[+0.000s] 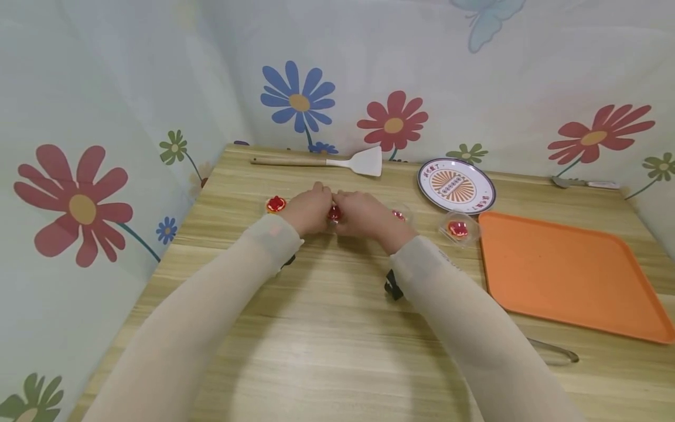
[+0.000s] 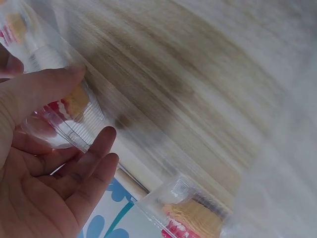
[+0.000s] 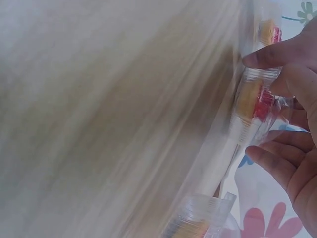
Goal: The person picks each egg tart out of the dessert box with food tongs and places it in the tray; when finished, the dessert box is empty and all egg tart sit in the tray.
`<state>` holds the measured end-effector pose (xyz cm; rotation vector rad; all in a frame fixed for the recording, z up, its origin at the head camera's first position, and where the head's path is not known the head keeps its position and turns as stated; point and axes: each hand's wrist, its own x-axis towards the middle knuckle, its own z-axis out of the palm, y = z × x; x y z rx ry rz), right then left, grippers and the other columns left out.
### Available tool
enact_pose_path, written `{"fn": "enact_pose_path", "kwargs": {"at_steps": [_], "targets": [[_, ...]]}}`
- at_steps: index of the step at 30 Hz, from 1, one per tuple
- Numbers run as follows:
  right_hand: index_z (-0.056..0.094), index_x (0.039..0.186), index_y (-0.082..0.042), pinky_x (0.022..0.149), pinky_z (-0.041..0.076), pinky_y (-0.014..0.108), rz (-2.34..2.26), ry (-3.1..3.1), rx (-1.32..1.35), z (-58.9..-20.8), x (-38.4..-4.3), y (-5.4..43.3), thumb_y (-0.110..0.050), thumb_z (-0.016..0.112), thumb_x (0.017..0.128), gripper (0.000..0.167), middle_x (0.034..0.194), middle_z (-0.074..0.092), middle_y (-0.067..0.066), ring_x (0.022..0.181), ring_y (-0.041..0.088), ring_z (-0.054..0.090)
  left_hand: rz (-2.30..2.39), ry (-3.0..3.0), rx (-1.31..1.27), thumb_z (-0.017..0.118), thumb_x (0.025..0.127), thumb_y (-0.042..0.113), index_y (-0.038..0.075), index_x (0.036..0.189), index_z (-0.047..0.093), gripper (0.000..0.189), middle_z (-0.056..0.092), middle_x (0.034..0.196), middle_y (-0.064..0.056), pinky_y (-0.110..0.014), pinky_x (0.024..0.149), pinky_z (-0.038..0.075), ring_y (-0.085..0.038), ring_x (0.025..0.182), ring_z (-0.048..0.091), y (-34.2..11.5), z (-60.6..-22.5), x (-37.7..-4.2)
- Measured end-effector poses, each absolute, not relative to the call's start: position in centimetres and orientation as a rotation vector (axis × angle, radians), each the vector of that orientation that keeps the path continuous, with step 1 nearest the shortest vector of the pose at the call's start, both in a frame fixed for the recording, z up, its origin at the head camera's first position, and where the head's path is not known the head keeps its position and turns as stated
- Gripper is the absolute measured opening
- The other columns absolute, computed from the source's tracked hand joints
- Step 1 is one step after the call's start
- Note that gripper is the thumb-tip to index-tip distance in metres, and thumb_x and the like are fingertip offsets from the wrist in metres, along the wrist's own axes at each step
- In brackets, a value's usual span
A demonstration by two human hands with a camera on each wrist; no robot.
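Both hands meet at a small clear plastic box holding a red-topped tart (image 1: 334,214) near the middle of the table. My left hand (image 1: 310,211) grips its left side, with the thumb across the box in the left wrist view. From the other side my right hand (image 1: 364,217) holds the same box, thumb and fingers around its edges. The box's clear lid (image 3: 285,106) appears partly raised in the right wrist view; fingers hide some of it. Another boxed tart (image 1: 276,204) sits left of the hands. Two more, a nearer tart (image 1: 399,215) and a farther tart (image 1: 458,229), lie to the right.
A white spatula (image 1: 366,162) with a wooden handle lies along the back edge. At the right are a patterned plate (image 1: 487,187), an orange tray (image 1: 559,269), metal tongs (image 1: 556,350) partly under the right sleeve, and a small utensil (image 1: 585,183) by the wall.
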<state>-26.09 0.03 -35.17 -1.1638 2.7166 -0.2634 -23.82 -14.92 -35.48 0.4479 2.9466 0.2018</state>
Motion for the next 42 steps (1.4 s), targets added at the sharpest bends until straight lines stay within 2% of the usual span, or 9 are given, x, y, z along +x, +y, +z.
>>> {"fn": "enact_pose_path", "kwargs": {"at_steps": [4, 13, 20, 25, 30, 33, 36, 39, 42], "targets": [[0.049, 0.142, -0.002, 0.094, 0.050, 0.037, -0.249, 2.706, -1.159, -35.0, -26.2, -0.1, -0.020, 0.073, 0.087, 0.063, 0.122, 0.064, 0.011, 0.092, 0.022, 0.060, 0.216, 2.944, 0.438, 0.070, 0.088, 0.012, -0.009, 0.125, 0.050, 0.047, 0.049, 0.112, -0.019, -0.041, 0.084, 0.055, -0.028, 0.089, 0.060, -15.0, -35.4, -23.7], [0.052, 0.135, -0.001, 0.096, 0.050, 0.039, -0.215, 2.730, -1.133, -34.9, -25.9, -0.4, -0.019, 0.074, 0.085, 0.057, 0.109, 0.064, 0.009, 0.094, 0.022, 0.059, 0.240, 2.936, 0.411, 0.067, 0.089, 0.011, -0.009, 0.124, 0.053, 0.043, 0.050, 0.113, -0.019, -0.040, 0.087, 0.053, -0.026, 0.092, 0.057, -14.9, -35.1, -23.6], [0.047, 0.142, -0.002, 0.104, 0.045, 0.040, -0.256, 2.750, -1.042, -34.9, -25.1, -0.5, -0.013, 0.071, 0.088, 0.060, 0.128, 0.060, 0.011, 0.106, 0.023, 0.059, 0.260, 2.950, 0.431, 0.069, 0.086, 0.015, -0.010, 0.123, 0.053, 0.048, 0.052, 0.113, -0.020, -0.041, 0.090, 0.052, -0.028, 0.095, 0.057, -15.1, -35.2, -23.7], [0.043, 0.148, -0.004, 0.110, 0.039, 0.041, -0.287, 2.759, -1.025, -35.0, -25.0, -0.4, -0.012, 0.070, 0.088, 0.067, 0.147, 0.049, 0.015, 0.129, 0.029, 0.052, 0.298, 2.938, 0.431, 0.077, 0.078, 0.016, -0.008, 0.120, 0.054, 0.054, 0.051, 0.113, -0.019, -0.041, 0.091, 0.051, -0.027, 0.096, 0.055, -15.4, -35.4, -23.9], [0.039, 0.151, -0.006, 0.113, 0.035, 0.039, -0.369, 2.760, -1.002, -35.1, -25.3, -0.3, -0.013, 0.070, 0.088, 0.071, 0.151, 0.044, 0.014, 0.137, 0.027, 0.044, 0.342, 2.912, 0.413, 0.085, 0.073, 0.021, -0.006, 0.119, 0.055, 0.062, 0.051, 0.119, -0.019, -0.041, 0.094, 0.050, -0.027, 0.101, 0.054, -15.7, -35.8, -24.1], [0.037, 0.153, -0.008, 0.113, 0.036, 0.039, -0.401, 2.764, -0.990, -35.1, -25.4, -0.2, -0.018, 0.072, 0.088, 0.074, 0.150, 0.044, 0.012, 0.136, 0.026, 0.044, 0.389, 2.894, 0.396, 0.086, 0.073, 0.028, -0.011, 0.134, 0.047, 0.082, 0.048, 0.130, -0.024, -0.042, 0.098, 0.049, -0.031, 0.109, 0.055, -15.6, -35.7, -24.0], [0.036, 0.154, -0.010, 0.113, 0.036, 0.040, -0.411, 2.768, -0.990, -34.9, -25.5, -0.2, -0.026, 0.074, 0.088, 0.078, 0.150, 0.044, 0.013, 0.136, 0.027, 0.044, 0.427, 2.882, 0.393, 0.082, 0.077, 0.034, -0.014, 0.148, 0.026, 0.102, 0.039, 0.143, -0.030, -0.045, 0.106, 0.043, -0.037, 0.124, 0.051, -15.7, -35.2, -23.8], [0.036, 0.154, -0.012, 0.114, 0.034, 0.041, -0.470, 2.759, -0.979, -34.4, -25.6, 0.2, -0.030, 0.075, 0.088, 0.079, 0.151, 0.043, 0.012, 0.138, 0.027, 0.041, 0.441, 2.879, 0.404, 0.076, 0.081, 0.039, -0.013, 0.152, 0.013, 0.108, 0.026, 0.154, -0.030, -0.046, 0.113, 0.034, -0.042, 0.138, 0.036, -15.8, -34.0, -23.4], [0.036, 0.154, -0.013, 0.114, 0.034, 0.041, -0.614, 2.717, -0.949, -33.6, -25.9, 0.8, -0.030, 0.072, 0.091, 0.075, 0.151, 0.044, 0.009, 0.137, 0.026, 0.042, 0.499, 2.879, 0.414, 0.078, 0.081, 0.037, -0.003, 0.156, 0.013, 0.107, 0.016, 0.160, -0.025, -0.050, 0.116, 0.028, -0.042, 0.145, 0.023, -16.1, -32.2, -22.8]]}}
